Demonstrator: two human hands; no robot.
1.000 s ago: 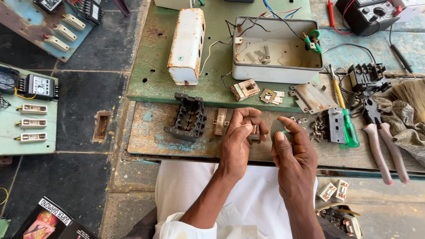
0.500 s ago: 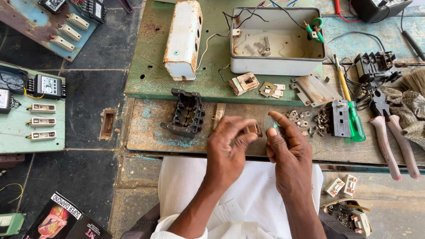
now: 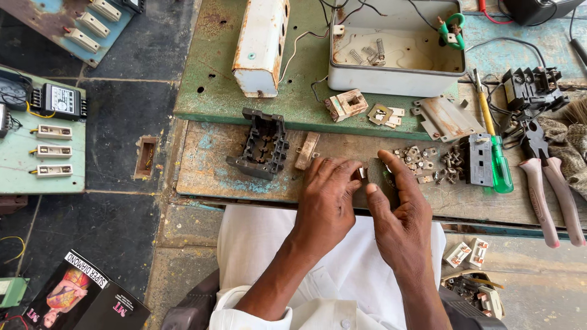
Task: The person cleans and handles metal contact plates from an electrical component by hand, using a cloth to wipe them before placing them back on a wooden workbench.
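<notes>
Seen from above, a person in white clothing sits at a worn wooden desk (image 3: 244, 177). Both hands meet at its near edge. The left hand (image 3: 325, 198) and the right hand (image 3: 400, 208) together pinch a small dark part with a metal tab (image 3: 374, 175), fingers curled narrow around it; the part sits just above the desk between the fingertips. Just left of the left hand lies a black plastic switch frame (image 3: 262, 143), with a small brown strip (image 3: 307, 150) beside it. Right of the right hand is a scatter of small metal contacts and screws (image 3: 425, 162), then a green-handled screwdriver (image 3: 494, 153) and pliers with pink grips (image 3: 547, 183). Farther back, on a green board, stand a rusty white cover (image 3: 262, 46) and an open grey metal box (image 3: 394, 52) holding springs.
</notes>
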